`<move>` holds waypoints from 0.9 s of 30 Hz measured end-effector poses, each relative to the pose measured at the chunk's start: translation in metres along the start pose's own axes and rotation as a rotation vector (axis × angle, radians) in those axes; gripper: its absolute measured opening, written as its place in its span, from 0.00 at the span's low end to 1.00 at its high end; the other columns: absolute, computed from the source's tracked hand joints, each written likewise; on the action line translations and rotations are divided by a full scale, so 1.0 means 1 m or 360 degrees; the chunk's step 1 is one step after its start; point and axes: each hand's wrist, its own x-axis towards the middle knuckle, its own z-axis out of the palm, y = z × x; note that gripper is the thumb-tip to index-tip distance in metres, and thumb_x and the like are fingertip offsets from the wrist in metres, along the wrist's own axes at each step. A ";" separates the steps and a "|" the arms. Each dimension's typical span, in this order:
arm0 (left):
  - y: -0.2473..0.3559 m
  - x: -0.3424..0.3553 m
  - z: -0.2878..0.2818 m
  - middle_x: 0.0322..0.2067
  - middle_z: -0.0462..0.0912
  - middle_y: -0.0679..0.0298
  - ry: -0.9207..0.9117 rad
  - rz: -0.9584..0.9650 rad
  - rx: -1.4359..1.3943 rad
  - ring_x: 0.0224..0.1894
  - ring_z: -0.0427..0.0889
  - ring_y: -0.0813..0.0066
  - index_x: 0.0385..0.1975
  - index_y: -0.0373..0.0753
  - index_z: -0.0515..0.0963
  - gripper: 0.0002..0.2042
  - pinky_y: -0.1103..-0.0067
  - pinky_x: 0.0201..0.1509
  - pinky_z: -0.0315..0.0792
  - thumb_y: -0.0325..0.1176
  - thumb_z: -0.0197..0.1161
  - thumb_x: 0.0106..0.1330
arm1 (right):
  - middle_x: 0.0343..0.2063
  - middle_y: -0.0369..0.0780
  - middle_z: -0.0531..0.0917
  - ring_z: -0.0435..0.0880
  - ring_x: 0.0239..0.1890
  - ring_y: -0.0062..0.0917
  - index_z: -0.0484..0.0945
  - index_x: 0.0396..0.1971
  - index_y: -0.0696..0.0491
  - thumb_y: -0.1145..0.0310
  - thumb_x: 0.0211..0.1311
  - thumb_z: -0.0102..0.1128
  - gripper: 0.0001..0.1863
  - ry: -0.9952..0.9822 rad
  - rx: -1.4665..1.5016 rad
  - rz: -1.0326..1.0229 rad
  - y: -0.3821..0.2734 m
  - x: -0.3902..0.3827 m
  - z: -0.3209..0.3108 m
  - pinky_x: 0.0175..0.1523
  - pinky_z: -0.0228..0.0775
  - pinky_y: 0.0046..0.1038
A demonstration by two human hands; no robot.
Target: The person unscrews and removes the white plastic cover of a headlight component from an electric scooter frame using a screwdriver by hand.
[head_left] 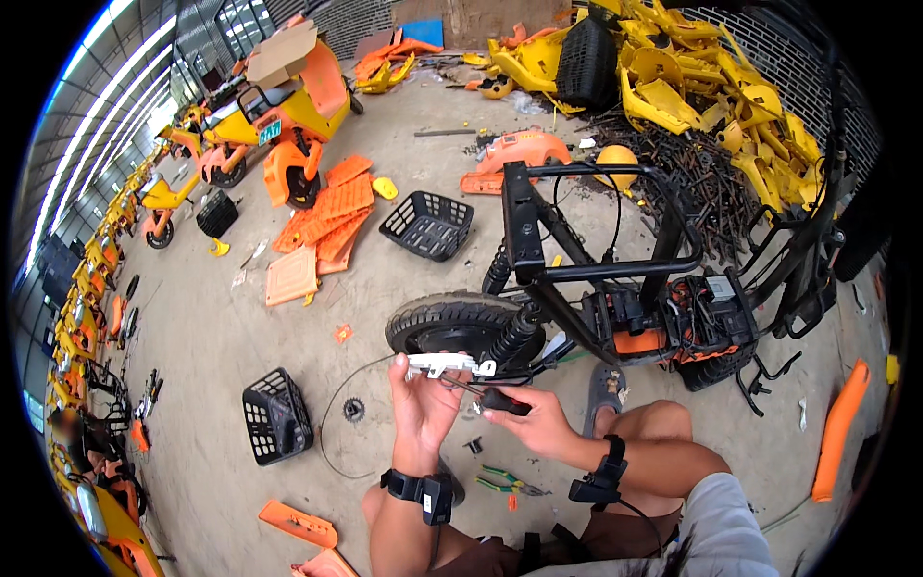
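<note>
My left hand (421, 404) grips a white plastic part (442, 366), holding it up in front of the rear wheel (423, 322) of a stripped black scooter frame (524, 221). In my right hand (532, 423) is a screwdriver with a dark handle (506, 403); its shaft points left at the underside of the white part, and whether the tip touches it I cannot tell. Below my right hand, green-and-yellow pliers (510, 486) lie on the floor, with a small black piece (473, 445) above them. A small gear (354, 409) and a thin cable lie left of my left hand.
Black baskets (279, 442) (423, 236) lie on the floor among orange panels (293, 274) and a long orange piece (839, 433). Yellow panels (692, 87) and dark metal parts form a heap behind the frame. Scooters (163, 197) line the left, with a person (77, 447) among them.
</note>
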 end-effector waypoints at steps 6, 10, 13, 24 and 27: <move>-0.005 0.002 0.001 0.41 0.83 0.53 0.0025 0.0019 0.0074 0.47 0.80 0.58 0.41 0.33 0.77 0.25 0.66 0.53 0.74 0.53 0.65 0.59 | 0.26 0.26 0.77 0.67 0.28 0.08 0.79 0.53 0.54 0.69 0.57 0.70 0.22 -0.0198 0.0136 0.0149 -0.004 0.000 -0.007 0.32 0.64 0.15; -0.008 0.005 0.011 0.42 0.83 0.54 0.0031 0.0007 0.0097 0.48 0.80 0.60 0.45 0.33 0.75 0.26 0.66 0.57 0.73 0.54 0.62 0.61 | 0.27 0.27 0.79 0.68 0.29 0.07 0.78 0.53 0.56 0.68 0.57 0.70 0.23 -0.0082 0.0111 0.0111 -0.003 0.000 -0.002 0.33 0.65 0.15; -0.004 0.002 0.013 0.45 0.82 0.53 -0.0051 -0.0003 0.0088 0.51 0.79 0.54 0.48 0.33 0.74 0.31 0.60 0.62 0.69 0.59 0.60 0.62 | 0.31 0.29 0.81 0.71 0.31 0.07 0.78 0.52 0.59 0.67 0.57 0.70 0.23 -0.0085 0.0129 0.0122 0.000 0.004 -0.002 0.36 0.67 0.14; 0.001 -0.016 0.016 0.54 0.76 0.48 -0.0354 -0.0095 0.0752 0.57 0.75 0.59 0.58 0.34 0.68 0.26 0.66 0.59 0.67 0.47 0.60 0.67 | 0.41 0.34 0.83 0.77 0.42 0.12 0.76 0.53 0.60 0.71 0.60 0.67 0.22 -0.0173 0.0245 0.0208 -0.024 0.009 0.004 0.48 0.71 0.17; -0.004 -0.016 0.014 0.52 0.77 0.48 -0.0242 -0.0080 0.0902 0.56 0.75 0.60 0.56 0.34 0.69 0.23 0.67 0.58 0.67 0.43 0.59 0.69 | 0.37 0.32 0.84 0.79 0.37 0.11 0.76 0.53 0.58 0.70 0.60 0.66 0.21 -0.0109 0.0307 0.0082 -0.017 0.009 0.007 0.43 0.73 0.17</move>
